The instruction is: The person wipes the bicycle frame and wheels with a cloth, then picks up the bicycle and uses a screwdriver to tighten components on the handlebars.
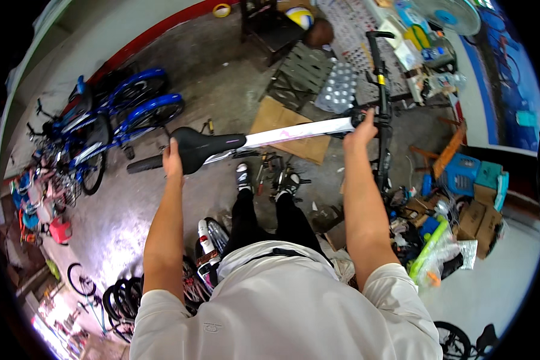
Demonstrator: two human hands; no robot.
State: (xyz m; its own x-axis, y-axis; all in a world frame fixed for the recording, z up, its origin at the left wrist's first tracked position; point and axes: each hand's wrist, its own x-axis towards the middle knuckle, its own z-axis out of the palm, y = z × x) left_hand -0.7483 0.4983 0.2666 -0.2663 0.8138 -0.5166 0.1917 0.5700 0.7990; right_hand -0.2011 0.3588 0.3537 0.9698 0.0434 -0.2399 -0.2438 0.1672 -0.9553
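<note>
Bike (pixel 300 132): stood crosswise before the body, between the hands; saddle (pixel 201 149) at left, bar (pixel 383 99) at right.
Left hand (pixel 173 161): closed on the saddle's rear edge; fingers underneath hidden.
Right hand (pixel 361 133): closed at the bike's front end, by the bar's middle; exact part held cannot be told.
Tilt risk: the bike could be tipped if one hand is loosened, as no stand is seen.
Saddle risk: twist or slip is judged possible if the saddle is loose and weight is borne there.
Bar risk: the front could be swung round if the bar is let turn; the table (pixel 402 90) or floor clutter (pixel 411 216) could then be struck.
Tyre (pixel 144 165): pointed toward the blue bikes (pixel 153 108); contact could be caused by a long backward roll.
Cardboard (pixel 311 149): on the floor beyond the frame; could be slid or snagged under a wheel.
Left shoe (pixel 242 176), right shoe (pixel 291 183): both close to the frame; toes could be knocked by a pedal.
</note>
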